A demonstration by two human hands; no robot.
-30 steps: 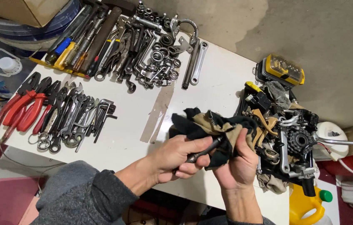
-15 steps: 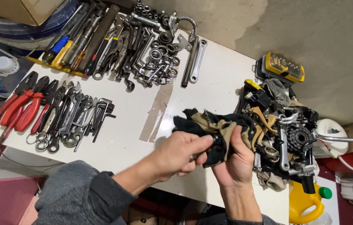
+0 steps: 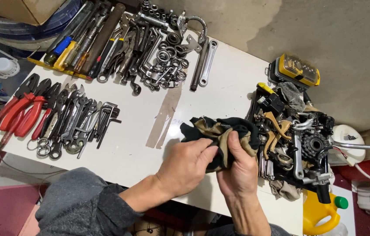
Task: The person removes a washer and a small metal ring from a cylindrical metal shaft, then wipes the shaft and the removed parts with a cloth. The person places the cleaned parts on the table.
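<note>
A crumpled black and tan rag (image 3: 220, 131) is bunched between both my hands above the white table (image 3: 141, 153). My left hand (image 3: 187, 166) pinches into the rag from the left with its fingertips buried in the folds. My right hand (image 3: 237, 168) grips the cloth from below and the right, thumb pressed on top. Whatever lies inside the rag is hidden by the cloth and my fingers.
Red-handled pliers (image 3: 19, 111) and several wrenches (image 3: 73, 124) lie at the left. Sockets and spanners (image 3: 158, 52) fill the far side. A pile of bicycle parts with a cog (image 3: 314, 146) sits at the right, beside a yellow bit case (image 3: 296, 70) and a yellow jug (image 3: 318, 212).
Both hands have worked the rag, and my left fingers have slid further into its folds. The small dark part seen in my left fingers earlier is now covered by cloth.
</note>
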